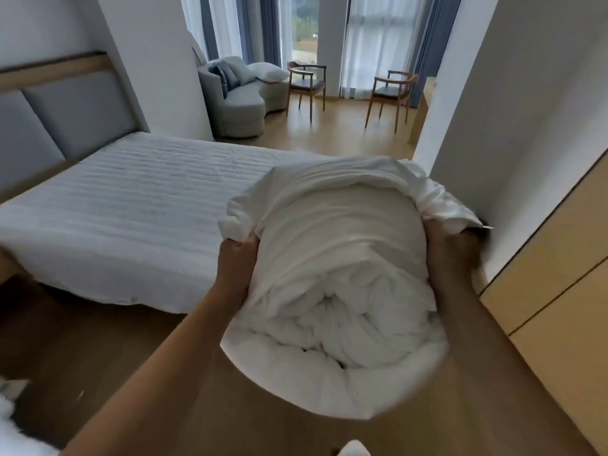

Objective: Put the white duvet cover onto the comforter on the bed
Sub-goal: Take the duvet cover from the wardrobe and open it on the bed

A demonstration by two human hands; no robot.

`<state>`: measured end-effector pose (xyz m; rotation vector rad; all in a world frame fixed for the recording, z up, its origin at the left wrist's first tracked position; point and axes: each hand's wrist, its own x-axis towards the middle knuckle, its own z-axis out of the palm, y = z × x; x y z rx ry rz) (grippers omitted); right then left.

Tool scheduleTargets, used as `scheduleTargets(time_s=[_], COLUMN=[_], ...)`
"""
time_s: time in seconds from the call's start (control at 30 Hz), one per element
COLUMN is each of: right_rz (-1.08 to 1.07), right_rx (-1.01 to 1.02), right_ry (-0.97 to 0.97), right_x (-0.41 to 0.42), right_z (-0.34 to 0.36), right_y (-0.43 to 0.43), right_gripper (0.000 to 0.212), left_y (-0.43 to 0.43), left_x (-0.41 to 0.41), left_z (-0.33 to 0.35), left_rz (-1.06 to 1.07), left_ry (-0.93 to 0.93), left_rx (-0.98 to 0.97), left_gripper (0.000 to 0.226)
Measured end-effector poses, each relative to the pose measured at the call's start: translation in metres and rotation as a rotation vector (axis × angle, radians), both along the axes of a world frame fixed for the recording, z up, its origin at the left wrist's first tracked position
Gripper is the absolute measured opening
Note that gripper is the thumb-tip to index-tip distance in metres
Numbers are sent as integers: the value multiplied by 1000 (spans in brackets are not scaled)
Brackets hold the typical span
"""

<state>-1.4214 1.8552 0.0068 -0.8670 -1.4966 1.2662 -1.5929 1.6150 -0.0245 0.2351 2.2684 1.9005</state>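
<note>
**Loose roll, thin grips: where this could come undone**

The bedding is not on the bed (131, 199). It is rolled into a fat bundle and held in the air past the mattress's foot edge, near its foot-end corner, with bare floor (98, 350) under it. I cannot tell whether the roll's far end touches the mattress.

The smooth outer layer looks like the white duvet cover (329, 222). The puffy, crumpled core showing at the near end looks like the comforter (345, 343).

The left hand (238, 258) is curled tight on a bunched fold of the outer cloth at the roll's left side. The right hand (450, 255) clutches the cloth on the right side, with its fingers partly buried in fabric.

Risks as I judge them:

- **The core may slide out.** Both grips seem to be on the outer cloth only, and the near end sags open. If the roll tips further that way, the filling could fall to the floor.
- **The roll may loosen.** A pinched fold is a weak hold on a bulky load, and a slack wrap would leave the corners misaligned inside the cover.
- **The cloth may snag.** The wall corner (460, 143) is close on the right, so a wide swing toward the bed could drag fabric against it.
- **The bundle may land crooked.** If it comes down askew to the foot edge, it would unroll skewed across the mattress.
</note>
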Motion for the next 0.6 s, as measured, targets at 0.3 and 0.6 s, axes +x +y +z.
scheduleTargets(time_s=[0.3,0.6], right_rz=[44,31], right_rx=[-173,-223], right_ry=[108,174], right_x=[-364,-696], right_z=[-20,-36], right_y=[103,135], right_gripper=[31,8], left_y=[99,141], left_x=[-351,-703], left_z=[0,-2], left_rz=[91,80], left_ry=[12,126], left_rx=[37,0], left_gripper=[38,21])
